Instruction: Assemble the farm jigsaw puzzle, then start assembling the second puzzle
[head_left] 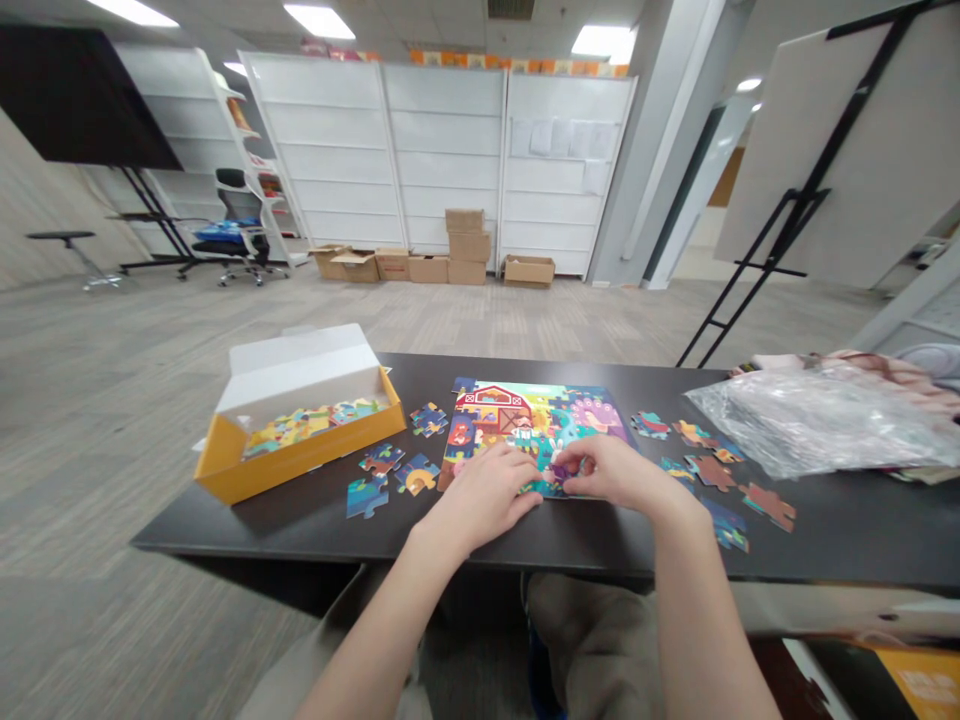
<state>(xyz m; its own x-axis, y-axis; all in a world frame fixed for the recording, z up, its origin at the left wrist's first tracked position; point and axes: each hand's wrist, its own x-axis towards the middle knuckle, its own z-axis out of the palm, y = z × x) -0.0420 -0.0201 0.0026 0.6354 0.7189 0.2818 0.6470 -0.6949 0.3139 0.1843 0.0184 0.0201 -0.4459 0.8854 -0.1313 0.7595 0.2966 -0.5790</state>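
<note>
One head-worn camera looks forward and down from behind the near edge of the black tabletop (285, 530), close above the left hand (480, 495) and right hand (615, 472), its wide view reaching across the grey carpeted floor (225, 325) to white shelving panels (442, 170).

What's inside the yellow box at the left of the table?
The yellow box holds a layer of colourful puzzle pieces, with its white lid standing open behind. Anything beneath those top pieces, and the box floor, is covered and cannot be seen.
</note>
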